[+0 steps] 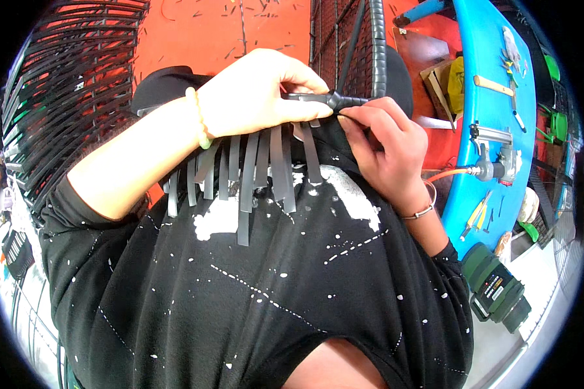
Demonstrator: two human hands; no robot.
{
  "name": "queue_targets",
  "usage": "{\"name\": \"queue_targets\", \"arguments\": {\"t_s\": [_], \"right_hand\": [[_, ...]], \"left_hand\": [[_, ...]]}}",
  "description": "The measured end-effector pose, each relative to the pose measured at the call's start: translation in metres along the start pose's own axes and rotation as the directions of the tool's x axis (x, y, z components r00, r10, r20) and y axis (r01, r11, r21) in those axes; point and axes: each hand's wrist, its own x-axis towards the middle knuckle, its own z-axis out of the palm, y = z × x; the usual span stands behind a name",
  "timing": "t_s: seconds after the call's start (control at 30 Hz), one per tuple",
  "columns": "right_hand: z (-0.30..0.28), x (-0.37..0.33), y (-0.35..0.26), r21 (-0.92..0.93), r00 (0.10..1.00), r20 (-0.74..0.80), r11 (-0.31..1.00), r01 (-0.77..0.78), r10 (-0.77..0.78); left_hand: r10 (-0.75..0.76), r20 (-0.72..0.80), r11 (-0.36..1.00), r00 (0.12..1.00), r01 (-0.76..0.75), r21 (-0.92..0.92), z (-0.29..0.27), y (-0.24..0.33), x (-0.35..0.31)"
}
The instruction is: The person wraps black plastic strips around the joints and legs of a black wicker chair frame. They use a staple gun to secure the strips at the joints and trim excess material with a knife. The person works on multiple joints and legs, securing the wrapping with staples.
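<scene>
My left hand (253,91) is closed over a black bar wrapped in flat plastic strip (352,101), thumb below and fingers above. My right hand (392,146) pinches at the bar's lower side, just right of the left thumb, on what looks like the end of a black strip; its tip is mostly hidden by the fingers. Several loose dark grey plastic strips (248,172) hang below my left hand and wrist, against my black shirt. To the right, the bar meets a black woven panel with a wrapped edge (379,48).
A red surface (194,35) strewn with black scraps lies ahead. At left stands a stack of curved black woven pieces (78,84). The blue bench (477,220) at right carries a hammer (493,85), an air stapler (493,155) and pliers (477,214). A green device (496,285) sits below.
</scene>
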Motion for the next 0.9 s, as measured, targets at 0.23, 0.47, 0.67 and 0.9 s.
{"name": "queue_targets", "arguments": {"t_s": [0.23, 0.47, 0.67, 0.9], "right_hand": [[-0.004, -0.001, -0.003, 0.147, 0.995, -0.083, 0.988, -0.036, 0.049], [-0.002, 0.000, -0.005, 0.215, 0.988, -0.117, 0.974, -0.069, 0.096], [-0.003, 0.001, 0.004, 0.154, 0.990, -0.131, 0.985, 0.073, -0.053], [-0.012, -0.003, 0.000, 0.209, 0.999, -0.013, 0.977, -0.032, 0.035]], "left_hand": [[0.294, -0.019, 0.942, 0.956, -0.286, 0.179, -0.001, -0.016, 0.003], [0.253, 0.000, 0.958, 0.967, -0.251, 0.137, -0.001, -0.016, 0.004], [0.174, -0.068, 0.974, 0.982, -0.162, 0.159, -0.002, -0.009, -0.002], [0.104, -0.134, 0.970, 0.986, -0.071, 0.233, 0.000, 0.001, -0.013]]}}
